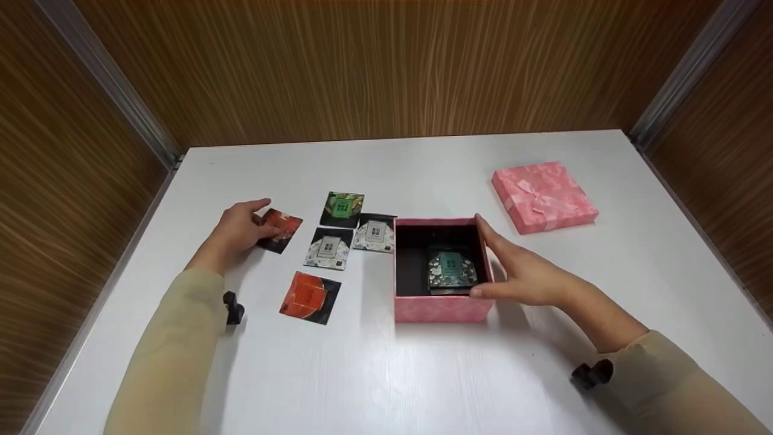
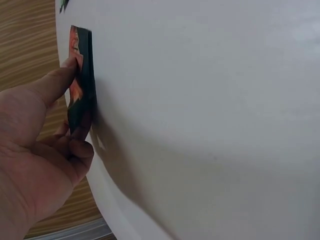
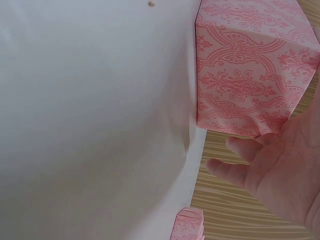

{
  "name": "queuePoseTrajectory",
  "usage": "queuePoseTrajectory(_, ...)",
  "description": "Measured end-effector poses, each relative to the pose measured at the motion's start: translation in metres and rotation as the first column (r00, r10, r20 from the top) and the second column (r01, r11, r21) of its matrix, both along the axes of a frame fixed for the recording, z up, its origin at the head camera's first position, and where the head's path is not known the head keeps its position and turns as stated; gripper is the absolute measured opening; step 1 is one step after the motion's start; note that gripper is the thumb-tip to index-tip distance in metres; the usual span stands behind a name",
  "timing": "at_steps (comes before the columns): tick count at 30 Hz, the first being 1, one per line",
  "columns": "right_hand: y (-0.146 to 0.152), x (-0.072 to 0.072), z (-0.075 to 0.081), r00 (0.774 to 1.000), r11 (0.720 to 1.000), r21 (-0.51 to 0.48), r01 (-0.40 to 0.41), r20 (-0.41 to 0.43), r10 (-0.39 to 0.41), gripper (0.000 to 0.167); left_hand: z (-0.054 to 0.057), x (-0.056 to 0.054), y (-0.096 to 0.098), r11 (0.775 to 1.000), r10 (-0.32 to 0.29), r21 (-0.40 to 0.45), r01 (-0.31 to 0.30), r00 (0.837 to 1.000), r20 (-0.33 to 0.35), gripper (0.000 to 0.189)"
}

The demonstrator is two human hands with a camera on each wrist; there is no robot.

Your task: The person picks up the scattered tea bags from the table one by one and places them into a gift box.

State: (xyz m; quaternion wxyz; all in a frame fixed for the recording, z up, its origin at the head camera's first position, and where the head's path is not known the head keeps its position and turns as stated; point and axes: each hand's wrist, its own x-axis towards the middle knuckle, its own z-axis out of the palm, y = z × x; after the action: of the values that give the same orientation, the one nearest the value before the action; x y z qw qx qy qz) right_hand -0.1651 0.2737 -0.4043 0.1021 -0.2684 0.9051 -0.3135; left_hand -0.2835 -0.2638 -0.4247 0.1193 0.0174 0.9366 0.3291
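My left hand point(image 1: 237, 229) pinches a small flat red-and-black sachet point(image 1: 287, 225) at the left of the table. In the left wrist view the thumb lies on the printed face of this sachet point(image 2: 86, 60), with the other fingers curled behind its lower end. A lidless pink gift box point(image 1: 444, 309) with a dark inside stands near the middle. Inside, toward its right, lies a teal-and-black sachet point(image 1: 453, 270). My right hand point(image 1: 526, 275) holds the box's right side, thumb over the near corner and index finger at the far corner.
Between left hand and box lie a green sachet point(image 1: 342, 209), two white-and-black sachets, one at the front point(image 1: 328, 248), the other against the box point(image 1: 375, 233), and an orange-and-black sachet point(image 1: 310, 298). The pink lid point(image 1: 546, 196) with a bow sits at back right. Wood-grain panels point(image 1: 386, 66) enclose the table.
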Motion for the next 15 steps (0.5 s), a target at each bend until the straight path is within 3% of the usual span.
queuePoseTrajectory(8,0.001,0.0,0.0,1.0,1.0,0.007,0.009,-0.005,-0.009,0.124,-0.004,0.006,-0.002,0.999,-0.035,0.04,0.035,0.999,-0.004,0.048)
queuePoseTrajectory(15,0.0,0.0,-0.001,1.0,1.0,0.0,0.005,-0.01,-0.005,0.124,-0.001,0.013,-0.003,0.999,-0.039,0.036,0.04,0.999,-0.024,0.044)
